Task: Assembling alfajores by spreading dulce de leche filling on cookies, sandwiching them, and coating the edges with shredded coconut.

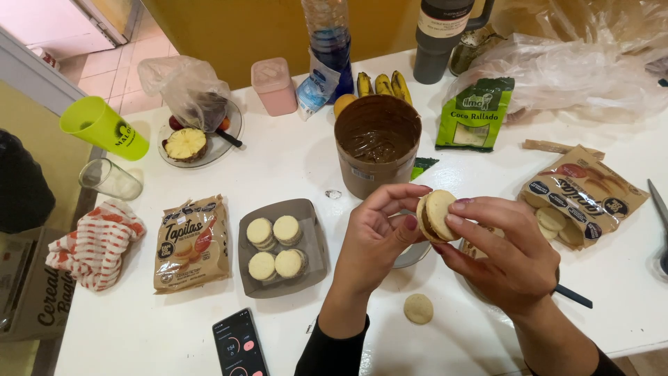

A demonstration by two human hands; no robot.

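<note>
Hands: left hand and right hand both pinch one sandwich cookie above the table's front edge; loose cookie lies below.

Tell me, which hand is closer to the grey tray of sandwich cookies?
Left. The left hand is just right of the grey tray; the right hand is farther right, beyond the sandwich cookie both hold.

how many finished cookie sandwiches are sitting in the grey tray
4, in two rows in the grey tray: back left, back right, front left, front right. None looks hidden. A fifth is held between both hands, not in the tray.
</note>
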